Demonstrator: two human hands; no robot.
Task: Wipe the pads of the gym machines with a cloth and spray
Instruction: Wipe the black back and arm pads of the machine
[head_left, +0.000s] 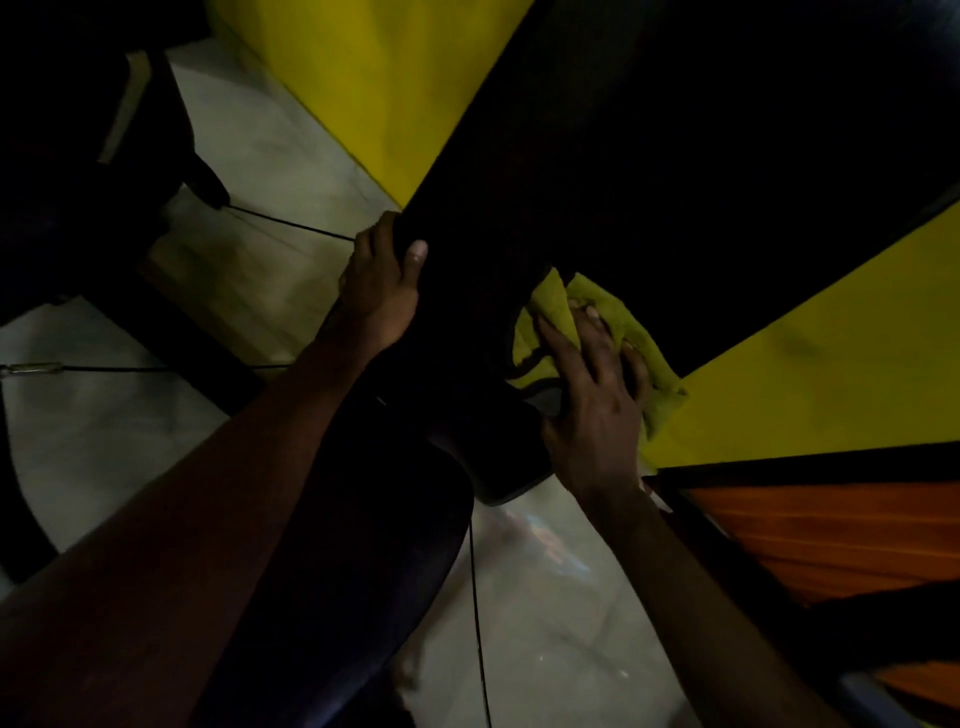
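Observation:
A long black machine pad (623, 156) runs from the centre up to the top right. My left hand (382, 283) grips its near left edge, thumb on top and fingers wrapped under. My right hand (592, 395) presses a yellow-green cloth (623, 322) against the pad's lower right side, fingers spread over the cloth. No spray bottle is in view.
Yellow wall panels (374, 78) stand behind and to the right of the pad. An orange panel in a black frame (831, 530) is at the lower right. Thin black cables (291, 224) cross the pale tiled floor (545, 623). Dark machine frame parts fill the left. My dark-clothed knee (363, 545) is below.

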